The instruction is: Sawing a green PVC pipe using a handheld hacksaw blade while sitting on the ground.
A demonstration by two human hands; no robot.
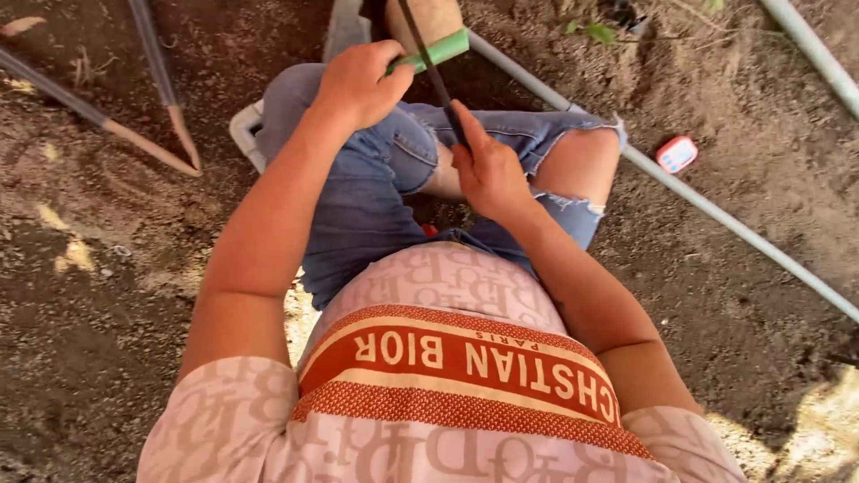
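My left hand (360,82) grips the green end (438,50) of a long grey pipe, holding it over my knees. My right hand (488,168) holds a thin dark blade (433,70) that runs up and across the green piece, touching it. I am sitting low, in torn blue jeans and a pink patterned shirt, on a small pale stool (245,132) whose corner shows by my left thigh.
The grey pipe (716,215) runs diagonally to the lower right over bare brown soil. A small red and white object (677,154) lies beside it. More pipes or tool handles (148,143) lie at the upper left, another pipe (819,55) at the upper right.
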